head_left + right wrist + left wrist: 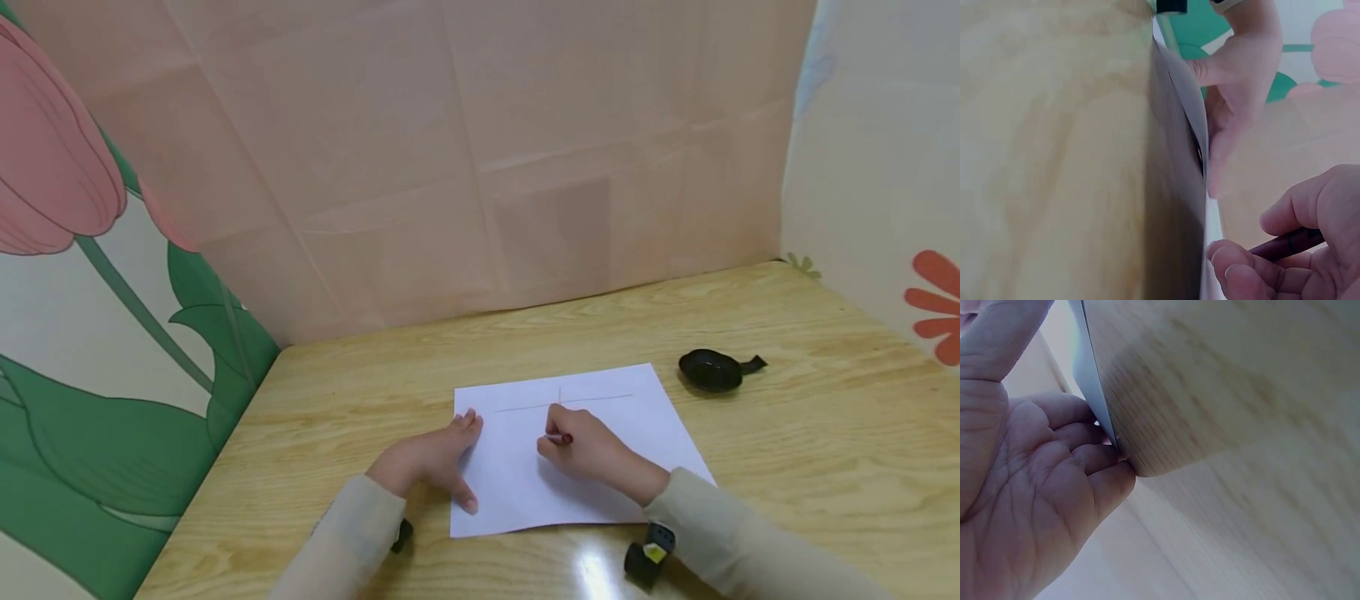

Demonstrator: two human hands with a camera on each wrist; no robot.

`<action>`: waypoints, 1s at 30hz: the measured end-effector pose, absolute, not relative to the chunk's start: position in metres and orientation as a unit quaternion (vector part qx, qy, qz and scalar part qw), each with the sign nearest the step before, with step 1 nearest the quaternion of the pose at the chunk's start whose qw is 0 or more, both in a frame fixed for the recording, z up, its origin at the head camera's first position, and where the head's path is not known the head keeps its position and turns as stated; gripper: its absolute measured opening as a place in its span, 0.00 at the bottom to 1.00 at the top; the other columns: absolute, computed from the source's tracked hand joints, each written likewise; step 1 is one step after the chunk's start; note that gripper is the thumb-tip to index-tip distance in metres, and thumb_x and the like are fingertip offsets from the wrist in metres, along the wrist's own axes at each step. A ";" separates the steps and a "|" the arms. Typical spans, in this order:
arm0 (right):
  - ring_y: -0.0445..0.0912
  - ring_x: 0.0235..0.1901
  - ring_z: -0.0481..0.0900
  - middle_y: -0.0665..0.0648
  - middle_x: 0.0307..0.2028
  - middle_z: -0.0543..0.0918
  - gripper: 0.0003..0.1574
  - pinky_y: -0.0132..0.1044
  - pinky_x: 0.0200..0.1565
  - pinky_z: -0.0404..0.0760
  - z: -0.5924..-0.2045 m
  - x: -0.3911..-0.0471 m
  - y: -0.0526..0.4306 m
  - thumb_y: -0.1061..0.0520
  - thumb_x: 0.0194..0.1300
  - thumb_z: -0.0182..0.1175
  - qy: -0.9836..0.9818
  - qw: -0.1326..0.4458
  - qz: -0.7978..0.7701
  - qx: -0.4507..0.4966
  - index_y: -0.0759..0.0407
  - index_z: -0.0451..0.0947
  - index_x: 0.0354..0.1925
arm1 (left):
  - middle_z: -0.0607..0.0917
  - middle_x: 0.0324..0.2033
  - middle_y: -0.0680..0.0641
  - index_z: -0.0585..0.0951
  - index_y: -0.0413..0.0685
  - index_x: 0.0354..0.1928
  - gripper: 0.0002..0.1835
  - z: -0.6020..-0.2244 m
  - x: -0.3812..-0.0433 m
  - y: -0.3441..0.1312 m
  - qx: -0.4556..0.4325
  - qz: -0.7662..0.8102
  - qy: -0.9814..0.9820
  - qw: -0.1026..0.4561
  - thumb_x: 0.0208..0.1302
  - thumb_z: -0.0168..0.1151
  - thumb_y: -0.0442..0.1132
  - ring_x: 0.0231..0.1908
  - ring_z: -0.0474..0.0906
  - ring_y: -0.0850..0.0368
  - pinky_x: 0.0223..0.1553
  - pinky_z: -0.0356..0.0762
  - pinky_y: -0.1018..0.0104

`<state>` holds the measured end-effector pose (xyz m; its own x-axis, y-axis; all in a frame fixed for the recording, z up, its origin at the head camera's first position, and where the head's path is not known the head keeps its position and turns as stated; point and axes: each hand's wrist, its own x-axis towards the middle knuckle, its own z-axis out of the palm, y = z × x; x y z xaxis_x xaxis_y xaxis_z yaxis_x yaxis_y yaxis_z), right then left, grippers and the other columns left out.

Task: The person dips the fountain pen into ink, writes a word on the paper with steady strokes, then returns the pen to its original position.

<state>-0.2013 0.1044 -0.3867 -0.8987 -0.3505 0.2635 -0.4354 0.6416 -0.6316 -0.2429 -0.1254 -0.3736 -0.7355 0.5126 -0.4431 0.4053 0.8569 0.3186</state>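
A sheet of white paper (pixel 517 500) lies on the wooden table, bearing a long thin line across its upper part and a short upright stroke crossing it. My right hand (pixel 592 446) grips a dark red pen (pixel 558 438) just below where these lines meet; the pen's tip is hidden behind the fingers. In the right wrist view the pen (pixel 1288 244) sits between thumb and fingers. With thumb and fingers spread, my left hand (pixel 431 458) rests on the paper's left side. Its palm (pixel 1041 469) shows beside the sheet's edge in the left wrist view.
To the right of the paper, a glossy black rounded object (pixel 710 370) with a short tail lies on the wooden table (pixel 360 383). A pinkish covering (pixel 480 167) hangs along the table's back edge, and printed flower panels stand at both sides. Each wrist wears a small black device.
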 end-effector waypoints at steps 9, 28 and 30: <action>0.34 0.18 0.60 0.42 0.14 0.60 0.13 0.26 0.21 0.61 -0.388 -0.196 0.099 0.63 0.51 0.57 -0.888 0.111 0.360 0.262 0.55 0.63 0.20 | 0.42 0.73 0.45 0.46 0.44 0.72 0.63 -0.374 -0.243 -0.125 0.243 0.099 0.927 0.267 0.38 0.76 0.51 0.72 0.38 0.52 0.70 0.44 0.57; 0.33 0.17 0.61 0.41 0.14 0.63 0.11 0.25 0.20 0.62 -0.391 -0.191 0.088 0.63 0.50 0.59 -0.880 0.126 0.346 0.298 0.56 0.65 0.22 | 0.41 0.72 0.45 0.46 0.44 0.72 0.63 -0.373 -0.244 -0.125 0.245 0.097 0.927 0.267 0.38 0.75 0.52 0.71 0.38 0.51 0.70 0.44 0.58; 0.33 0.17 0.61 0.41 0.14 0.62 0.11 0.24 0.20 0.61 -0.392 -0.190 0.087 0.64 0.50 0.59 -0.877 0.126 0.350 0.305 0.56 0.65 0.22 | 0.41 0.72 0.45 0.46 0.43 0.72 0.63 -0.374 -0.243 -0.125 0.248 0.096 0.927 0.266 0.38 0.75 0.52 0.71 0.38 0.51 0.70 0.44 0.58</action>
